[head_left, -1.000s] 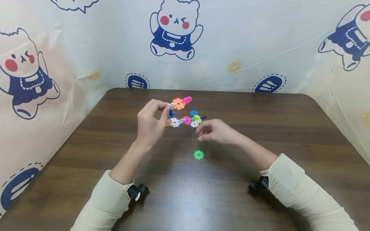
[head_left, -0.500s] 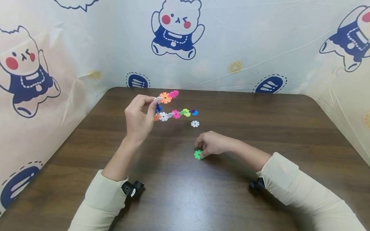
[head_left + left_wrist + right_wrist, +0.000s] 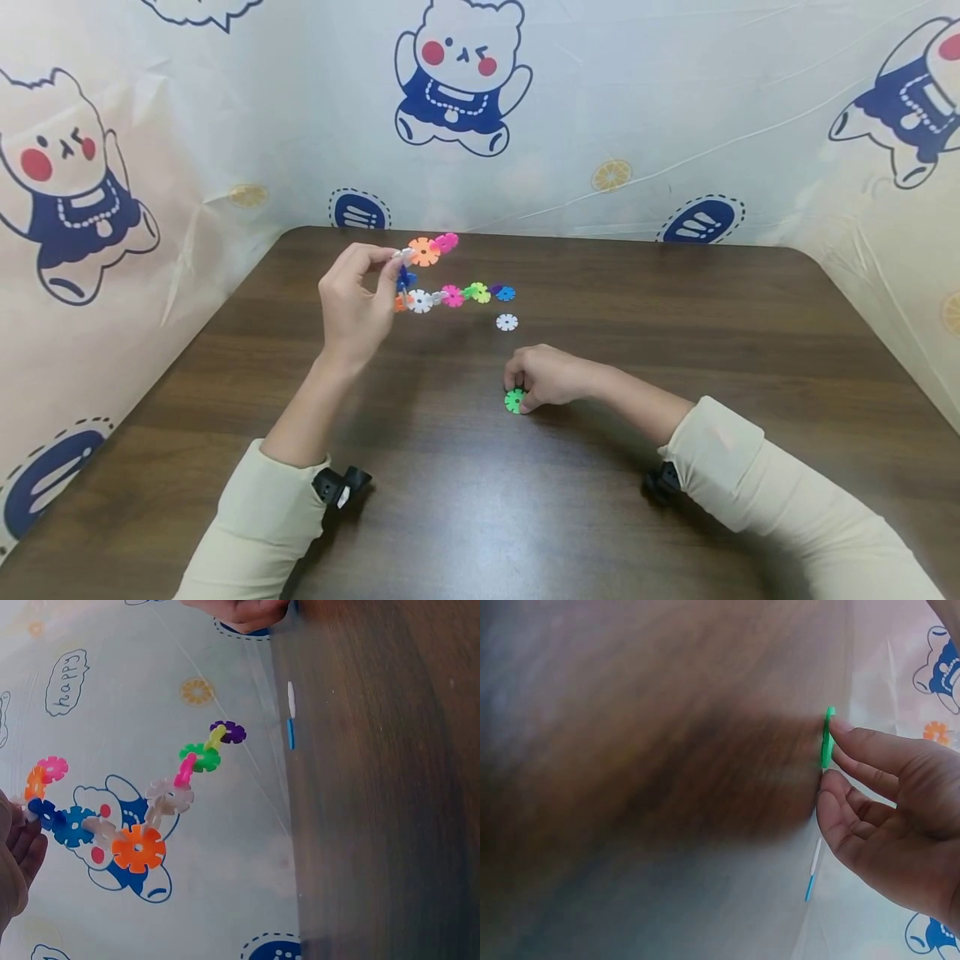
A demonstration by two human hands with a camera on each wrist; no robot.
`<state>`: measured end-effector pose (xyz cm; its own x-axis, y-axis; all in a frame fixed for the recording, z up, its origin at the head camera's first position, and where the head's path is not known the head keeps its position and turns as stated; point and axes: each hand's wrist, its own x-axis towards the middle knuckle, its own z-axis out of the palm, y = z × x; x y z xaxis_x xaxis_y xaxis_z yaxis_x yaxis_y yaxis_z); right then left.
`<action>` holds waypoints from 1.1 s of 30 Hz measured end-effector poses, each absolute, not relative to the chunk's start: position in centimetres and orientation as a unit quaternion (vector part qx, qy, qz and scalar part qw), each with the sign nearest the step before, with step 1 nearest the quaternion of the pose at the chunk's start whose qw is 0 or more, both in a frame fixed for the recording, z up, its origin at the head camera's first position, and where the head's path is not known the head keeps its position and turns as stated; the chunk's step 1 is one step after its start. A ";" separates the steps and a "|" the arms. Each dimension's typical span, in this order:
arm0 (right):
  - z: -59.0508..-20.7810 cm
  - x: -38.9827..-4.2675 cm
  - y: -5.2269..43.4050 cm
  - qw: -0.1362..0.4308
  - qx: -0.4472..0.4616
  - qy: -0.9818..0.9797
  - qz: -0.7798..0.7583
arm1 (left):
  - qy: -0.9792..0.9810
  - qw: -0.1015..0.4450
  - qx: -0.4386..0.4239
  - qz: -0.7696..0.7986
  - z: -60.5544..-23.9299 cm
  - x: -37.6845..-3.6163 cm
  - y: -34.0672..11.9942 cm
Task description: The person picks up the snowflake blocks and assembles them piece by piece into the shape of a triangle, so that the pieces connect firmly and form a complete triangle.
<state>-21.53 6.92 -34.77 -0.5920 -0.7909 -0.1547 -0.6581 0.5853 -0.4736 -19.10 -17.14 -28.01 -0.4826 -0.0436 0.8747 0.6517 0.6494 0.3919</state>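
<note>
My left hand [image 3: 352, 304] pinches a chain of interlocking snowflake discs [image 3: 452, 296] above the far part of the table. In the left wrist view the chain hangs in a curve, with an orange disc [image 3: 139, 849] low in its bend and a purple disc [image 3: 228, 732] at its far end. Low at the table's middle, my right hand [image 3: 551, 375] holds a green snowflake disc [image 3: 513, 402] between thumb and fingers. The right wrist view shows that green disc [image 3: 827, 739] nearly edge-on at the fingertips.
Beyond my right hand, a loose white snowflake disc [image 3: 507, 322] lies on the brown table [image 3: 480, 500]. A loose blue disc [image 3: 506, 293] lies just behind it. A printed curtain [image 3: 600, 100] rises behind the table's far edge.
My right hand has come down toward me from beside the chain and taken hold of the green disc. My left hand has shifted left with the chain, away from the loose white and blue discs.
</note>
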 end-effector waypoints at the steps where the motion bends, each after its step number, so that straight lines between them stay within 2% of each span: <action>1: -34.8 -21.5 6.9 0.180 -0.414 0.872 -0.191 | -0.777 0.469 -0.196 -0.372 -28.0 -19.1 -17.1; 16: -35.1 -21.6 8.1 0.176 -0.414 0.854 -0.262 | -0.776 0.432 -0.238 -0.393 -29.0 -19.1 -15.6; 22: -34.2 -21.8 9.0 0.164 -0.365 0.853 -0.335 | -0.779 0.417 -0.265 -0.386 -29.2 -18.9 -14.9; 33: -31.8 -21.6 10.2 0.052 -0.245 0.847 -0.468 | -0.777 0.407 -0.283 -0.388 -29.3 -18.7 -14.1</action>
